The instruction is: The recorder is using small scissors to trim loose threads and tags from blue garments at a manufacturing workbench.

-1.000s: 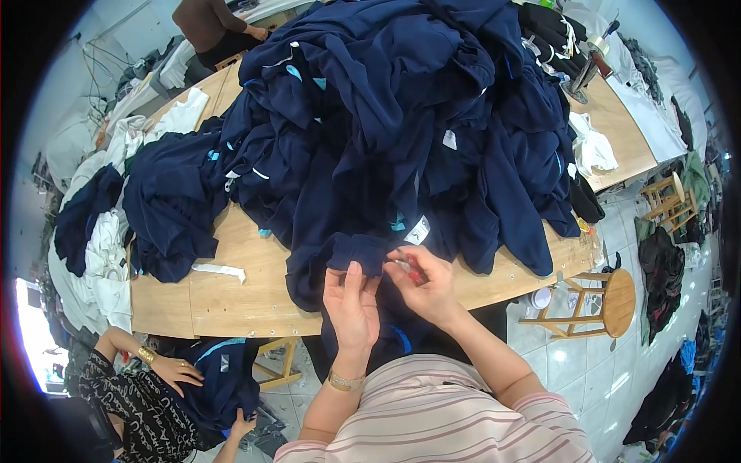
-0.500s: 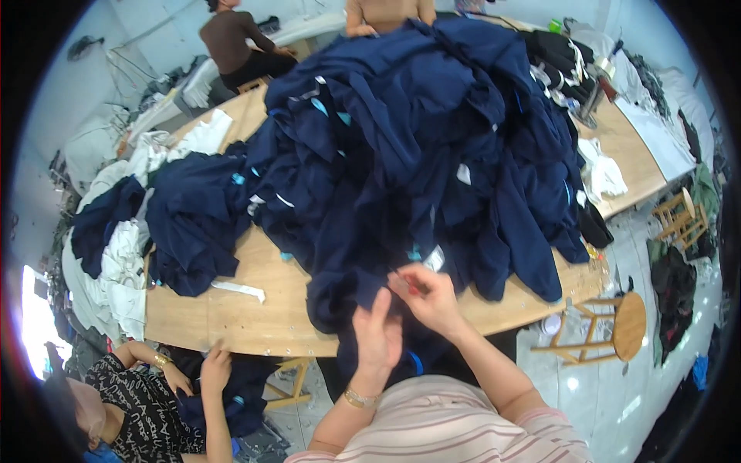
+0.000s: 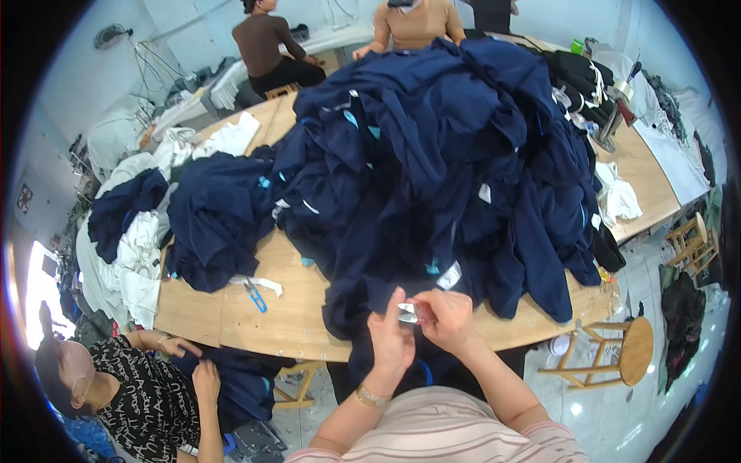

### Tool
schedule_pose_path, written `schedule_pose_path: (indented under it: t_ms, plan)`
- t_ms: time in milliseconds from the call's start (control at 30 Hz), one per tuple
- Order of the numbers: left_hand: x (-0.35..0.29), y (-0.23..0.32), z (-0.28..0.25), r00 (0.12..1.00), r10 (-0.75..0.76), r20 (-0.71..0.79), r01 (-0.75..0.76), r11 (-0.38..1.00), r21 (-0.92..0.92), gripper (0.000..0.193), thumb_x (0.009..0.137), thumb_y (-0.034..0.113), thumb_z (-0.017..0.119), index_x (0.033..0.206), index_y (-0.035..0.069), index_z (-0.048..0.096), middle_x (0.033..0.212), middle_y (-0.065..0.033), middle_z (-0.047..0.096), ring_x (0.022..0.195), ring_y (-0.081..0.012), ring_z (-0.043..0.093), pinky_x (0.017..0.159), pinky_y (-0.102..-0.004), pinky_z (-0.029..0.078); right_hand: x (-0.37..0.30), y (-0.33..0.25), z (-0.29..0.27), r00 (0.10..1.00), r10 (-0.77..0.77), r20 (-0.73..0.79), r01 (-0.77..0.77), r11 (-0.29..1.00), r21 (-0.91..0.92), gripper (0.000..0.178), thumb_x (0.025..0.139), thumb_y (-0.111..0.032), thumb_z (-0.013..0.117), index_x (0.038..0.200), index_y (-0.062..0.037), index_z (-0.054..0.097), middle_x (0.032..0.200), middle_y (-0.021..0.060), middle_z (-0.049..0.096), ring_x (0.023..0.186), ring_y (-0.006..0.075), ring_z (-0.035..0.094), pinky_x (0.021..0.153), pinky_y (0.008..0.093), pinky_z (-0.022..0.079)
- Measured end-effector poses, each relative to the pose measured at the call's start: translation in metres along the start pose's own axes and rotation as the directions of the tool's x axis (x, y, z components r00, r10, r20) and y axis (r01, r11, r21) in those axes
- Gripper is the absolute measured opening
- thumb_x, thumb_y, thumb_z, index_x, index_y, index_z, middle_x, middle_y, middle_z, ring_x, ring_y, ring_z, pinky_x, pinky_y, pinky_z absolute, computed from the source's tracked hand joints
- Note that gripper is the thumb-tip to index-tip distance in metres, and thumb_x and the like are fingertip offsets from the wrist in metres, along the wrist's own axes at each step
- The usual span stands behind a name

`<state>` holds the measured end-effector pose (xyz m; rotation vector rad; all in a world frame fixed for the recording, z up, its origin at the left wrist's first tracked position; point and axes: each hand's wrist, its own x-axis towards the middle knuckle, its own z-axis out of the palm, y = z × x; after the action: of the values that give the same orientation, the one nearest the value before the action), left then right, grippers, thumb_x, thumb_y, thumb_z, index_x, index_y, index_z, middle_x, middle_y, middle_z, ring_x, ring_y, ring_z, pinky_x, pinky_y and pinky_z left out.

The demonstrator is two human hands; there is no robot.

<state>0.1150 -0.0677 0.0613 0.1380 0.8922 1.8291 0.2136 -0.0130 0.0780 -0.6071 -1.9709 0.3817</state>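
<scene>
My right hand (image 3: 449, 320) grips a small pair of thread snips (image 3: 409, 312) with red on the handle and shiny metal blades. My left hand (image 3: 392, 336) is upright beside it, its fingers drawn together at the blade tips. Whatever it may pinch there is hidden. Just beyond both hands, a big heap of navy blue garments (image 3: 432, 162) covers the table. Part of a navy garment (image 3: 363, 359) hangs over the front edge under my wrists. A white label (image 3: 449, 275) and a light blue piece show on the cloth near my right hand.
On the wooden table (image 3: 208, 320) lie blue-handled snips (image 3: 255, 296) and a white strip (image 3: 270, 285). A co-worker (image 3: 147, 386) at the left handles navy cloth; two more people sit at the far side. A wooden stool (image 3: 637, 351) stands right. White cloth (image 3: 143, 247) is piled left.
My hands have come together, and the snips' metal blades now show between them. Blue-handled snips now lie by the white strip. The co-worker's raised hand has lowered onto the cloth. The view has shifted.
</scene>
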Motion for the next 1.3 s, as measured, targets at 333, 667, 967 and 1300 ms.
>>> schedule_pose_path:
  t_ms: [333,667,967,1300]
  plan:
    - [-0.004,0.021,0.017,1.0,0.0,0.026,0.0,1.0,0.016,0.017,0.091,0.021,0.059,0.085,0.005,0.06,0.086,-0.0021,0.06,0.086,-0.0109,0.057,0.09,-0.0326,0.047,-0.012,0.001,-0.023,0.944,0.324,0.062,-0.324,0.875,0.36,0.026,0.075,-0.019,0.072,0.083,-0.0001,0.057,0.065,0.0071,0.053,0.052,0.0161,0.052,0.049,0.0249,0.038]
    - [-0.009,0.018,0.007,0.997,-0.015,0.077,0.019,0.998,-0.057,0.011,0.091,0.014,0.057,0.092,0.003,0.061,0.092,-0.0046,0.062,0.086,-0.014,0.058,0.083,-0.0279,0.046,-0.013,0.017,-0.016,0.981,0.167,0.098,-0.16,0.985,-0.07,0.029,0.078,-0.029,0.071,0.076,-0.0042,0.057,0.064,0.0056,0.054,0.048,0.0218,0.053,0.044,0.0291,0.04]
    - [-0.01,0.017,0.008,0.997,0.013,0.071,-0.013,1.0,-0.009,0.01,0.091,0.012,0.057,0.09,0.003,0.062,0.09,-0.0034,0.063,0.084,-0.012,0.058,0.08,-0.0263,0.046,-0.008,0.02,-0.016,0.99,0.08,0.116,-0.067,0.992,-0.107,0.032,0.077,-0.035,0.07,0.076,-0.0061,0.058,0.064,0.0037,0.052,0.048,0.0201,0.052,0.044,0.0288,0.039]
    - [-0.011,0.013,0.009,0.993,0.109,0.031,-0.112,0.99,0.084,0.012,0.089,0.008,0.06,0.077,0.007,0.063,0.08,0.0018,0.062,0.07,-0.0032,0.055,0.06,-0.0177,0.041,-0.002,0.017,-0.021,0.988,0.032,0.149,-0.006,0.985,-0.171,0.033,0.077,-0.037,0.07,0.075,-0.0064,0.058,0.061,0.0034,0.051,0.048,0.0201,0.052,0.044,0.0287,0.04]
